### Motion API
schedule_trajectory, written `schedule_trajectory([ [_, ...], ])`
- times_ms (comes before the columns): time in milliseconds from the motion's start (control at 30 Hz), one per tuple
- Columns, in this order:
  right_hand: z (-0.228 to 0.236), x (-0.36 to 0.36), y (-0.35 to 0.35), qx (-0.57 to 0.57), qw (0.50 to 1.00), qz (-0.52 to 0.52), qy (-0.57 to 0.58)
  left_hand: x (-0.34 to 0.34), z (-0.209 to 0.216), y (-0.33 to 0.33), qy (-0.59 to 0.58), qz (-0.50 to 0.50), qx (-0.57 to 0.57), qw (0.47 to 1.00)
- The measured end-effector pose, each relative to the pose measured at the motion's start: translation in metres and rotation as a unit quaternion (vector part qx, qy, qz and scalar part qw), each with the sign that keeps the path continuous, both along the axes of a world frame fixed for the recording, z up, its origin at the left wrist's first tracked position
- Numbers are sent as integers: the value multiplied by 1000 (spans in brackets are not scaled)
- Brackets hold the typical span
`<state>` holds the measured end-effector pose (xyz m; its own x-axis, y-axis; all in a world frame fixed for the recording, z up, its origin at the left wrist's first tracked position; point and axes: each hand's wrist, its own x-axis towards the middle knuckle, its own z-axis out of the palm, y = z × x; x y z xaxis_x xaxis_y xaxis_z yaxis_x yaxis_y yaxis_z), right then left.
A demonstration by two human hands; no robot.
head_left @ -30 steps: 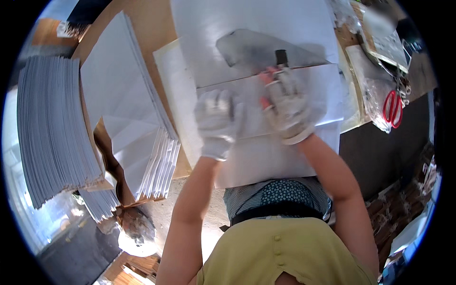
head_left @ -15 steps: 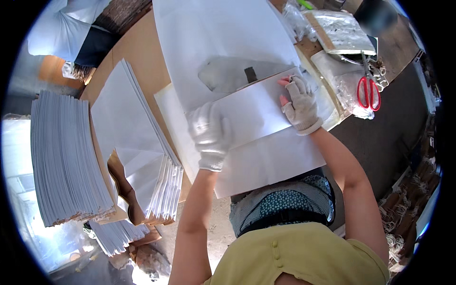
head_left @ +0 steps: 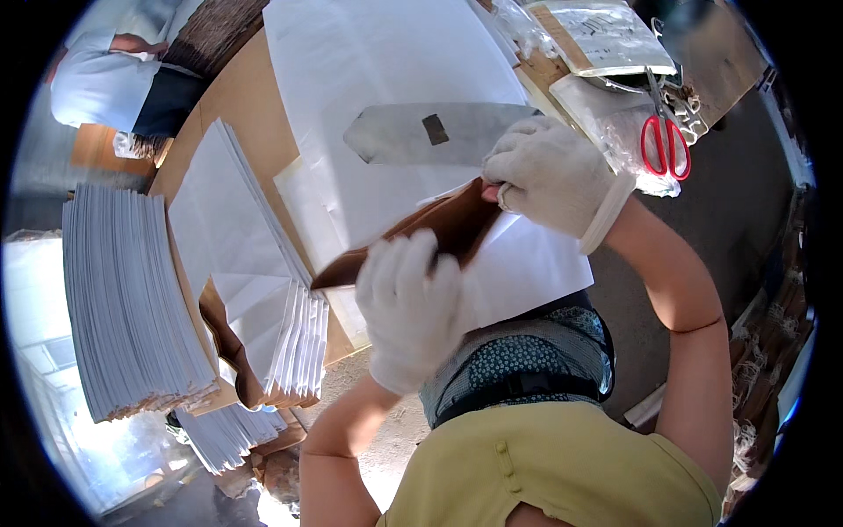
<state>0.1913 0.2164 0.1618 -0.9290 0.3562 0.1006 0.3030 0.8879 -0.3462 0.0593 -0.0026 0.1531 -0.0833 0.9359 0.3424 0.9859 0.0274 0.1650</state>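
Observation:
A white paper bag point(head_left: 474, 285) with a brown inside lies before me, its brown mouth point(head_left: 457, 230) spread apart. At the right end of that mouth my right hand point(head_left: 553, 171), in a white knit glove, is closed on the edge in a pinch; a bare fingertip shows. My left hand point(head_left: 413, 307), gloved too and slightly blurred, is bent over the near edge of the mouth, closed on it. Just beyond the hands a grey flat strip point(head_left: 386, 133) with a pointed end and a dark patch rests on large white sheets point(head_left: 386, 53).
To the left stand a tall stack of white folded paper point(head_left: 132, 299) and a fanned pile of white bags point(head_left: 237, 228). Red-handled scissors point(head_left: 665, 145) lie on plastic wrapping at the right, near a plastic-covered packet point(head_left: 606, 39). Another person point(head_left: 110, 83) is at the far left.
Both hands were on the flat white paper. Now its brown inside shows, with the edge lifted and spread. My left hand has come nearer to me; the right has turned inward.

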Motion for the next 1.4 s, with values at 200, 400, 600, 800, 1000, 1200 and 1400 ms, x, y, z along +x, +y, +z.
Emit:
schedule_trajectory([
  [200,-20,23,-5,5,991,15,129,46,-55,-34,-137,-54,-417,897],
  [400,-95,71,41,-62,983,-139,105,22,-57,87,-35,-69,-359,930],
  [600,-141,104,37,92,970,-222,27,8,-157,121,58,-146,-300,941],
  [800,-144,99,-24,-267,881,-228,316,20,-128,150,-38,-155,-391,906],
  [1000,-145,86,-46,-136,951,-207,184,-2,-23,178,-101,-73,-682,721],
  [1200,-143,86,-44,-79,981,-151,92,-101,-75,167,-552,21,-443,706],
  [1400,-137,80,-51,-17,989,-150,3,-85,-90,161,-459,39,-400,792],
])
